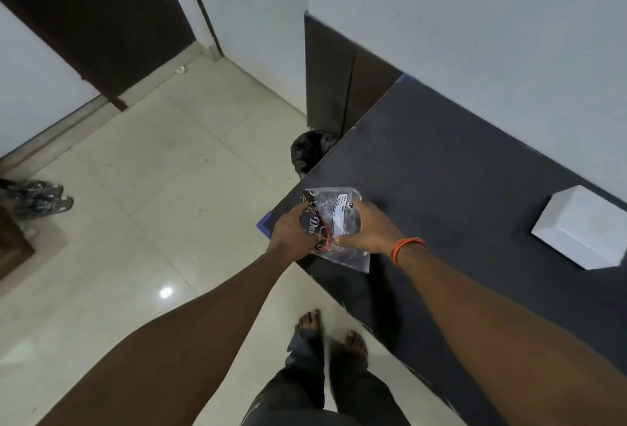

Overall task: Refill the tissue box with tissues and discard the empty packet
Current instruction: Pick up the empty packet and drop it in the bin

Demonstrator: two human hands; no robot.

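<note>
Both arms extend forward and converge ahead of the body. The left hand (292,232) is closed, back of the hand upward, gripping the left side of a packet (339,222). The right hand (369,229) grips the right side, thumb toward the body. An orange band (405,249) encircles the right wrist. Both bare feet (330,330) stand on the floor.

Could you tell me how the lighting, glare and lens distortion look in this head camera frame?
Head view: dim, even indoor light; one bright glare spot on the glossy floor tiles; wide-angle lens bends the dark table edges and stretches both forearms; the clear packet held in both hands looks slightly soft, its print unreadable.
</note>
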